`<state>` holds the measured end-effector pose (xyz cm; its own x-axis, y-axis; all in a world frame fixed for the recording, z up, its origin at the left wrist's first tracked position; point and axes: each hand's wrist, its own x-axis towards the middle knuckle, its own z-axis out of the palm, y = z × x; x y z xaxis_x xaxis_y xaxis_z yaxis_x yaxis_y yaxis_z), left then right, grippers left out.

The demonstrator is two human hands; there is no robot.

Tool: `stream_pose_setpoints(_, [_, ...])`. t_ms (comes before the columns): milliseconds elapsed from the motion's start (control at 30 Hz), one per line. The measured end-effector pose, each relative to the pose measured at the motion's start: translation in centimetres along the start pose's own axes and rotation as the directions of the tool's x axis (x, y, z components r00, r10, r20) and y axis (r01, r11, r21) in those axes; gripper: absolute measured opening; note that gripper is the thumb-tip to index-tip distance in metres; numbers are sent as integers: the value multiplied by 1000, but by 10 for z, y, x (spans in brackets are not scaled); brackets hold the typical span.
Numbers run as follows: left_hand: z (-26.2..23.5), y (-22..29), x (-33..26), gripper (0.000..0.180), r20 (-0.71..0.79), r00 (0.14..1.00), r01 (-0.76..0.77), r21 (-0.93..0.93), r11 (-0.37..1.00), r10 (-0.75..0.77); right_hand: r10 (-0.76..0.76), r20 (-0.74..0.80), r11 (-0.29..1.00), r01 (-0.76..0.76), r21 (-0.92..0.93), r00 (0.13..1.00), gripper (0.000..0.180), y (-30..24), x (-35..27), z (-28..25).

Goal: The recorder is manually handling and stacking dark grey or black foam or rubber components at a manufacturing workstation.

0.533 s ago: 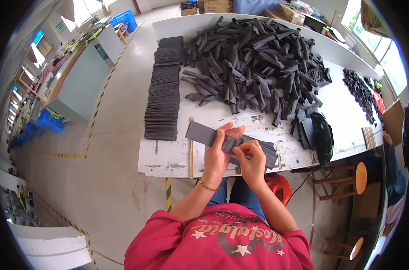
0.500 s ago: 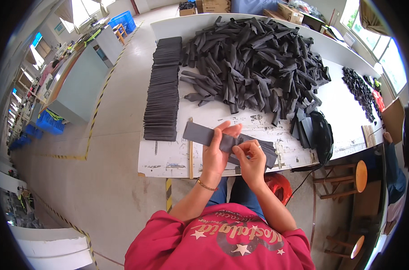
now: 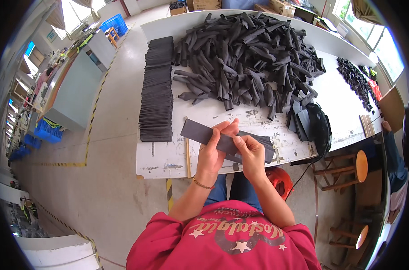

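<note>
A flat dark grey fabric strip is held over the table's front edge, tilted down to the right. My left hand grips its middle, thumb on top and fingers behind. My right hand closes on the strip's right part, its thumb pressed on the upper face. Behind and beneath my right hand lie several similar strips, fanned and partly hidden by the hand. To the left stands a long, tightly packed row of dark strips. Beyond my hands is a big heap of loose, curled dark pieces.
The white table has a low back wall. A thin wooden stick lies near its front edge. Right of my hands are a black bundle with a cord and more dark strips. Wooden stools and a red bag stand below.
My right hand has gone from a fingertip pinch near the strip's middle to a flatter hold with the thumb along its right part. My left hand keeps its grip. The view has shifted slightly.
</note>
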<state>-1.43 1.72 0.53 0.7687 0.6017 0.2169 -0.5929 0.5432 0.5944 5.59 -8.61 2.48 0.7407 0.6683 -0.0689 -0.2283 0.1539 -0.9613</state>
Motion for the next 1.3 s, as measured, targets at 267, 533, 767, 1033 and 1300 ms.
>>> stream_pose_setpoints(267, [-23,4,-2,42,-193,980,-63,-29,998,57,-181,-16,928,165,-333,983,14,15,-3,-11])
stream_pose_setpoints(533, [-46,7,-11,16,-264,962,-83,-51,995,66,-497,97,709,468,-528,862,16,6,-9,-22])
stream_pose_setpoints(767, [-30,18,3,21,-308,950,10,215,977,58,-175,70,855,187,-484,982,10,0,-1,-38])
stream_pose_setpoints(1033, [-4,1,31,20,-217,974,83,114,990,-57,-131,16,967,131,-220,991,15,-35,10,-68])
stream_pose_setpoints(1300, [-28,-52,12,16,-331,926,349,565,747,-182,7,-167,924,-70,-377,986,13,2,-8,-135])
